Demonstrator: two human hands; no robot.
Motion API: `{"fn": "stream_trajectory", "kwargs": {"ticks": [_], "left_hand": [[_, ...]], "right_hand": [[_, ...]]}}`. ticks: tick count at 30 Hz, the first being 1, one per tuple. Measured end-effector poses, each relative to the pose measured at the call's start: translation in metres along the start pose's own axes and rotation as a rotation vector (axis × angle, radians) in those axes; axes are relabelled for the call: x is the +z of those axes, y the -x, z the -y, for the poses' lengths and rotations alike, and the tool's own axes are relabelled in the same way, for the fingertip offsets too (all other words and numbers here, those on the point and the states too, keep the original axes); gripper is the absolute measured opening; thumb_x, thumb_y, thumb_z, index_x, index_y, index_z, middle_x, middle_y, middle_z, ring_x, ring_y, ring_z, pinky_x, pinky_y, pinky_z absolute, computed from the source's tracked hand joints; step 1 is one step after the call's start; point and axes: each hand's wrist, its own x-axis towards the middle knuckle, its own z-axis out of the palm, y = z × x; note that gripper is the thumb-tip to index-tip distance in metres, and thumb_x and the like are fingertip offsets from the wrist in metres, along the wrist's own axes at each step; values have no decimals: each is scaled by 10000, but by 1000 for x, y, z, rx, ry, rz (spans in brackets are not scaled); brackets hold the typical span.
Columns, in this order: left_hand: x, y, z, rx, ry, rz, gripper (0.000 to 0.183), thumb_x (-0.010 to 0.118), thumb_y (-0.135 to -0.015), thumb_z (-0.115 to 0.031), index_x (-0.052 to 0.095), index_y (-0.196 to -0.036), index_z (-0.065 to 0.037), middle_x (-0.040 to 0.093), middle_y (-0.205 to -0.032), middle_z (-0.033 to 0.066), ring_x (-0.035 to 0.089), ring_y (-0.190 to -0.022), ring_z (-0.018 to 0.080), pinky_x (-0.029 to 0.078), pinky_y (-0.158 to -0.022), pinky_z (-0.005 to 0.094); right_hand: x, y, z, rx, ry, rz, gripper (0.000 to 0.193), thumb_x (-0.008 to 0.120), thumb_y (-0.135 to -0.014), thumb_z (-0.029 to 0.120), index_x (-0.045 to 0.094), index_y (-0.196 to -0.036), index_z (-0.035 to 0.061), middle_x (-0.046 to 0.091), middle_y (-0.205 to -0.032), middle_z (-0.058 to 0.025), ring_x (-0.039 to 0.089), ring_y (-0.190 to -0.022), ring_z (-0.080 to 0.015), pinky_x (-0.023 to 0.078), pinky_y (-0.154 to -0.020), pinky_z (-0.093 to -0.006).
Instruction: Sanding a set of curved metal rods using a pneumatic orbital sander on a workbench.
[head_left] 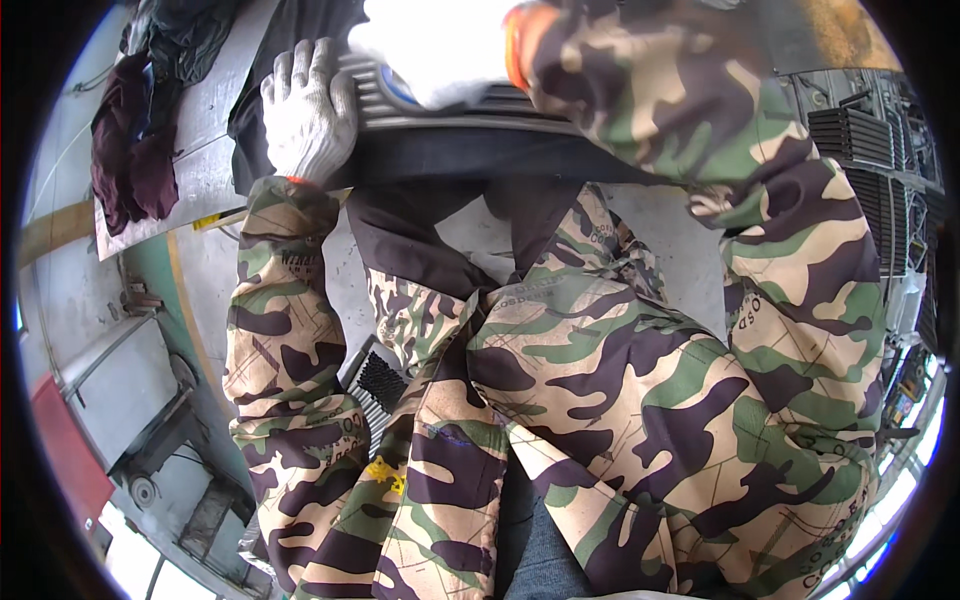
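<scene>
My left hand (305, 110), in a white knit glove with an orange cuff edge, lies flat with its fingers stretched out. It rests at the left end of a grey ribbed panel (540, 124), beside black cloth (255, 125). My right hand (440, 50) reaches across the panel from the right, an orange cuff at its wrist. It is a bright white blur; its fingers are smeared, and I cannot make out whether a white rag is in it. Part of a blue rounded shape (398, 86) shows on the panel beside it. A smooth black strip (480, 158) runs along the panel's near side.
Dark maroon clothing (130, 150) lies on a pale board at the far left. Stacks of dark ribbed parts (850, 140) stand on the right. A wheeled cart (145, 440) stands on the floor at lower left. A worn brownish plate (840, 35) is at the upper right.
</scene>
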Motion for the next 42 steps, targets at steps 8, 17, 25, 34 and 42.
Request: {"fn": "stream_trajectory", "kwargs": {"ticks": [8,17,25,34,42], "left_hand": [[25,3,-7,36,-27,-3,429,560,-1000,-279,633,-1359,-55,618,-1397,185,552,-1285,380,403,-1083,531],[5,-5,11,-90,-116,132,506,456,-1079,-363,538,-1512,-113,502,-1566,210,448,-1442,448,310,-1201,553],[13,-12,16,-9,-182,4,462,523,-998,-332,630,-1348,-50,596,-1381,174,534,-1290,378,411,-1074,532],[8,6,2,-105,-106,18,481,573,-999,-327,609,-1388,-46,577,-1432,170,515,-1327,389,403,-1105,503],[-18,9,1,-93,22,60,668,679,-925,-460,600,-1424,-23,589,-1430,228,488,-1365,437,350,-1161,543]], "right_hand": [[11,24,-11,48,15,33,294,662,-836,194,708,-1076,31,690,-1095,-218,680,-1035,-393,563,-881,-487],[-7,94,-25,-5,87,-56,210,648,-897,227,631,-993,41,616,-952,-187,643,-882,-382,551,-728,-493],[-8,98,-31,33,137,-71,218,667,-876,231,643,-1002,56,636,-947,-170,656,-898,-373,562,-727,-487],[-11,96,-65,217,152,-117,247,651,-898,299,674,-1030,91,652,-997,-172,675,-948,-386,569,-782,-505],[-57,168,-106,432,100,-404,263,745,-840,310,709,-1001,105,679,-958,-147,684,-885,-364,565,-805,-438]]}}
